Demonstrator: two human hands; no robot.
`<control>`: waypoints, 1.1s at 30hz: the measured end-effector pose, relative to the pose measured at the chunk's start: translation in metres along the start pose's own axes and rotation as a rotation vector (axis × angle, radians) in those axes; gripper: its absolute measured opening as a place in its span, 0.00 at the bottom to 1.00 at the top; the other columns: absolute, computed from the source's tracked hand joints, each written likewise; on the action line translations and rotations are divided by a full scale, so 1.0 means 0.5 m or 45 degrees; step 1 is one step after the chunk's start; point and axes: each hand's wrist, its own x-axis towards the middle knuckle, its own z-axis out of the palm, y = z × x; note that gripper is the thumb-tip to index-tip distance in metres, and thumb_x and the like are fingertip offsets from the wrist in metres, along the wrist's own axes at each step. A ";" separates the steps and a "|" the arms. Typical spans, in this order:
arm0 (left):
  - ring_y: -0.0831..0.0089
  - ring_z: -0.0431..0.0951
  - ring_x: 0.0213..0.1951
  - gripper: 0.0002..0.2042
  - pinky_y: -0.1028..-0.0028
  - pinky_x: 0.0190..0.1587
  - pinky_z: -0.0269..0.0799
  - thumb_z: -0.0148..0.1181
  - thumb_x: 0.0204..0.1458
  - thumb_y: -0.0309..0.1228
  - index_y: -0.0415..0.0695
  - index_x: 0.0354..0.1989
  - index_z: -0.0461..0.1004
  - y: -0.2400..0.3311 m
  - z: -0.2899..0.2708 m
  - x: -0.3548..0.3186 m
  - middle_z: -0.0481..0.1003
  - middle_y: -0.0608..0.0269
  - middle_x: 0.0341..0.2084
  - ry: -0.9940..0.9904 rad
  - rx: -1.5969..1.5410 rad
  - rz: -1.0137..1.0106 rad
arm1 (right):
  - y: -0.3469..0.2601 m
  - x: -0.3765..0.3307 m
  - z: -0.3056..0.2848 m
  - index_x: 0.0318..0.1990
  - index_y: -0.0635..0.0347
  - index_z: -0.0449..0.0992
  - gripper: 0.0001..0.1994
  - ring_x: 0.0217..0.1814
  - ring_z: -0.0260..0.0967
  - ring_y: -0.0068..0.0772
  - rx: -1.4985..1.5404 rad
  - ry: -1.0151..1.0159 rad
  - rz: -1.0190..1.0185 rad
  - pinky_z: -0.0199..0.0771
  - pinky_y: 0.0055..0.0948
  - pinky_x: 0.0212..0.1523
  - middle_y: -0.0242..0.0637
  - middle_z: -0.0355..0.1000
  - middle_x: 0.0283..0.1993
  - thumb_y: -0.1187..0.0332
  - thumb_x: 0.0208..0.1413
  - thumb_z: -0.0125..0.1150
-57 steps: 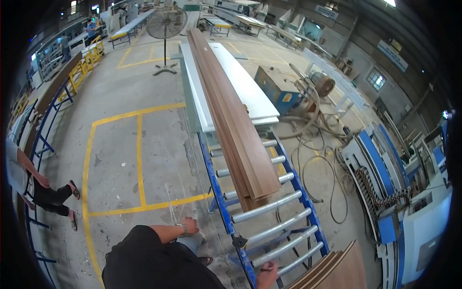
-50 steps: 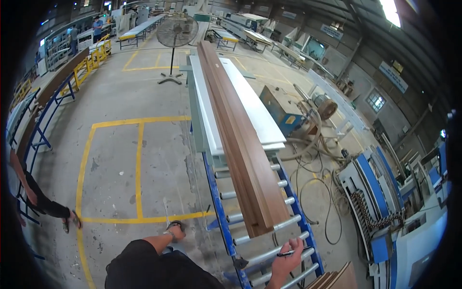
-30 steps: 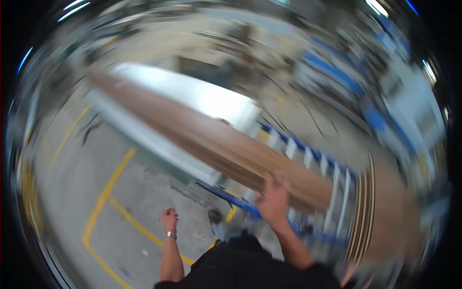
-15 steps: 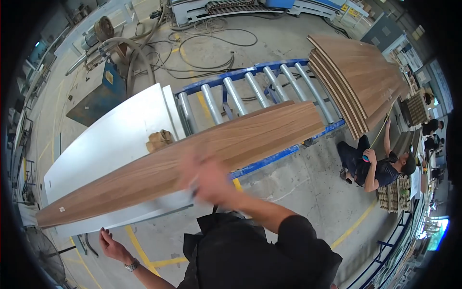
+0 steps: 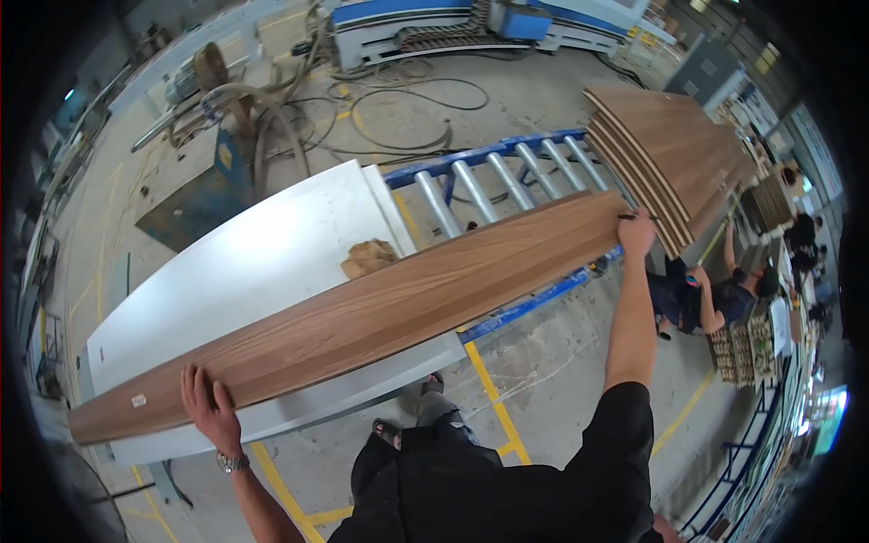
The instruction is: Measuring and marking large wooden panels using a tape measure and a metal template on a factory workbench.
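A long brown wood-grain board [image 5: 389,299] lies at a slant over a white panel [image 5: 235,244] and the roller conveyor [image 5: 480,190]. My left hand [image 5: 213,412] rests on its near edge toward the left end, fingers stretched out, close to a small white label [image 5: 138,400]. At the board's right end is my right hand [image 5: 638,235], closed on a thin dark pen-like stick [image 5: 625,216]. A crumpled tan thing, perhaps a work glove [image 5: 369,258], lies on the white panel beyond the board.
A stack of brown boards [image 5: 670,154] sits at the conveyor's right end. Beside it a co-worker [image 5: 715,294] crouches with a tape measure [image 5: 693,280]. Hoses and cables [image 5: 398,104] cover the floor behind, near a blue-grey metal box [image 5: 204,190].
My right hand has swung from above the board's middle to its right end. My left hand has come up from below the panel onto the board. The view has shifted somewhat.
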 end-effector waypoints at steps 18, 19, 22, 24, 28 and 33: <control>0.39 0.54 0.72 0.44 0.44 0.74 0.46 0.67 0.44 0.54 0.40 0.68 0.65 -0.112 -0.020 0.144 0.58 0.38 0.71 -0.763 -0.155 0.595 | -0.269 -0.437 -0.039 0.64 0.71 0.67 0.38 0.64 0.69 0.53 0.837 0.136 0.672 0.68 0.41 0.64 0.56 0.72 0.62 0.50 0.55 0.71; 0.37 0.57 0.70 0.45 0.42 0.72 0.47 0.71 0.41 0.53 0.40 0.68 0.65 -0.109 -0.016 0.148 0.58 0.36 0.70 -0.762 -0.236 0.695 | -0.325 -0.498 -0.051 0.64 0.62 0.71 0.33 0.56 0.76 0.46 1.062 0.338 0.509 0.74 0.39 0.57 0.50 0.78 0.54 0.55 0.55 0.73; 0.35 0.58 0.68 0.54 0.42 0.69 0.52 0.77 0.30 0.61 0.40 0.66 0.65 -0.061 -0.022 0.171 0.57 0.33 0.70 -0.939 -0.226 0.769 | -0.460 -0.639 -0.158 0.66 0.63 0.67 0.34 0.53 0.78 0.39 1.099 0.115 0.624 0.75 0.37 0.55 0.46 0.79 0.54 0.55 0.57 0.72; 0.36 0.57 0.69 0.58 0.43 0.70 0.52 0.83 0.20 0.55 0.42 0.66 0.65 -0.037 -0.060 0.190 0.54 0.34 0.71 -0.932 -0.132 0.935 | -0.477 -0.705 -0.153 0.66 0.64 0.66 0.35 0.53 0.78 0.39 1.251 0.204 0.621 0.76 0.36 0.54 0.47 0.80 0.52 0.54 0.57 0.72; 0.39 0.53 0.70 0.55 0.43 0.70 0.50 0.84 0.21 0.48 0.44 0.66 0.65 -0.028 -0.070 0.202 0.52 0.37 0.71 -1.066 -0.112 0.815 | -0.544 -0.770 -0.226 0.65 0.65 0.66 0.35 0.51 0.78 0.38 1.232 0.080 0.597 0.76 0.33 0.52 0.46 0.81 0.48 0.53 0.57 0.72; 0.40 0.54 0.70 0.52 0.44 0.71 0.48 0.80 0.24 0.47 0.45 0.66 0.65 -0.055 -0.049 0.197 0.53 0.38 0.71 -0.982 -0.239 0.823 | -0.556 -0.808 -0.245 0.66 0.68 0.67 0.38 0.40 0.78 0.29 0.979 -0.058 0.566 0.76 0.31 0.43 0.44 0.81 0.39 0.50 0.55 0.73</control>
